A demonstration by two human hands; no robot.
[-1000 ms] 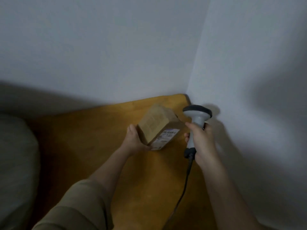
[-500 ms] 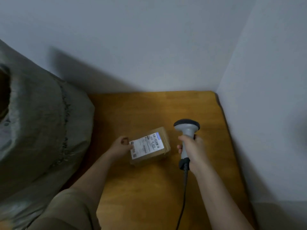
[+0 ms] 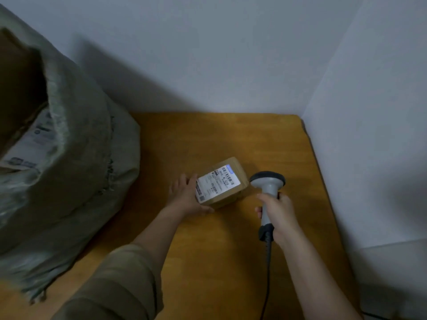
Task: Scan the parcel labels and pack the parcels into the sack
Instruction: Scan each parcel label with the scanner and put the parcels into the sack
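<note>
My left hand (image 3: 187, 197) now holds the parcel (image 3: 223, 182) label-up beside my right hand (image 3: 278, 214), which grips the scanner (image 3: 268, 189); I can scan.

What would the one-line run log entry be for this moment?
stage: scanning | left hand: holds parcel, label up | right hand: grips scanner beside parcel | sack: open, labelled parcel inside

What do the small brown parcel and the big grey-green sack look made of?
Small brown parcel: corrugated cardboard by its look, matte tan with crisp box edges, white paper label on top. Big grey-green sack: probably woven plastic, going by its coarse slumped folds and stitched seam.
</note>
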